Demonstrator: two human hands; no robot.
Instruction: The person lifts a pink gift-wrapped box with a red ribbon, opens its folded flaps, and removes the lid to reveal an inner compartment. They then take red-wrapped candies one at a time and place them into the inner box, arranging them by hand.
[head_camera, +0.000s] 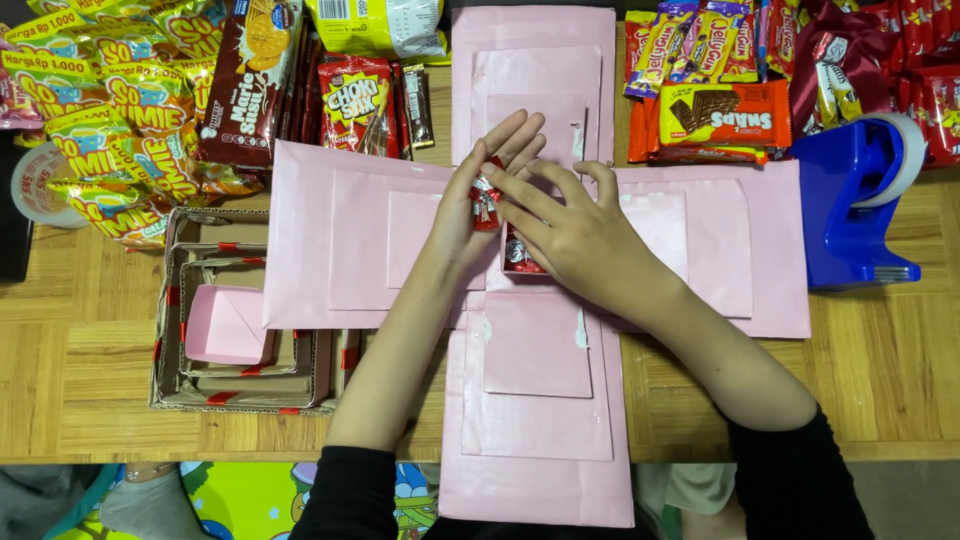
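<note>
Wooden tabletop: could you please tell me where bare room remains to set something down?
Bare wooden tabletop shows at the near-left edge, below the nested cardboard box lids, and near-right, below the blue tape dispenser. The far edge is crowded with snack packets. Both hands work over the pink cross-shaped paper layout.

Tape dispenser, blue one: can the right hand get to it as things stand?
Probably yes. The tape dispenser sits on the table to the right of the right hand, with only flat pink paper between them. That hand rests on a small red sweet, though.
</note>
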